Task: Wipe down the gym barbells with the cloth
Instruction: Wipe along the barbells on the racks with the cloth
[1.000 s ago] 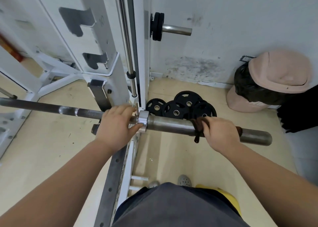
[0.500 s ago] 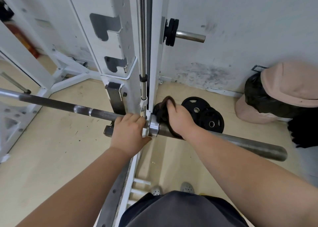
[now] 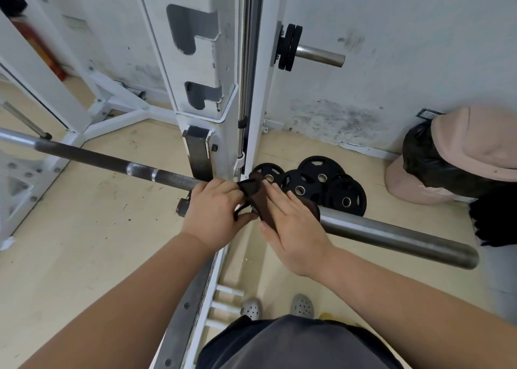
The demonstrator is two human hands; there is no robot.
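Note:
A steel barbell (image 3: 391, 235) lies across the white rack, its thick sleeve pointing to the lower right and its thin shaft (image 3: 92, 157) running off to the left. A dark brown cloth (image 3: 253, 192) is draped over the bar at the collar, which it hides. My left hand (image 3: 215, 217) grips the bar just left of the collar and pinches the cloth's near edge with thumb and fingers. My right hand (image 3: 291, 223) lies flat on the cloth with straight fingers, pressing it onto the sleeve.
The white rack upright (image 3: 207, 88) with hook cut-outs stands right behind the bar. Black weight plates (image 3: 321, 184) lie on the floor by the wall, and two more sit on a storage peg (image 3: 291, 46). A pink bin (image 3: 458, 156) with a black bag stands at right.
My right hand slid the cloth left along the sleeve to the collar, then flattened out on it. My left hand took hold of the cloth's edge.

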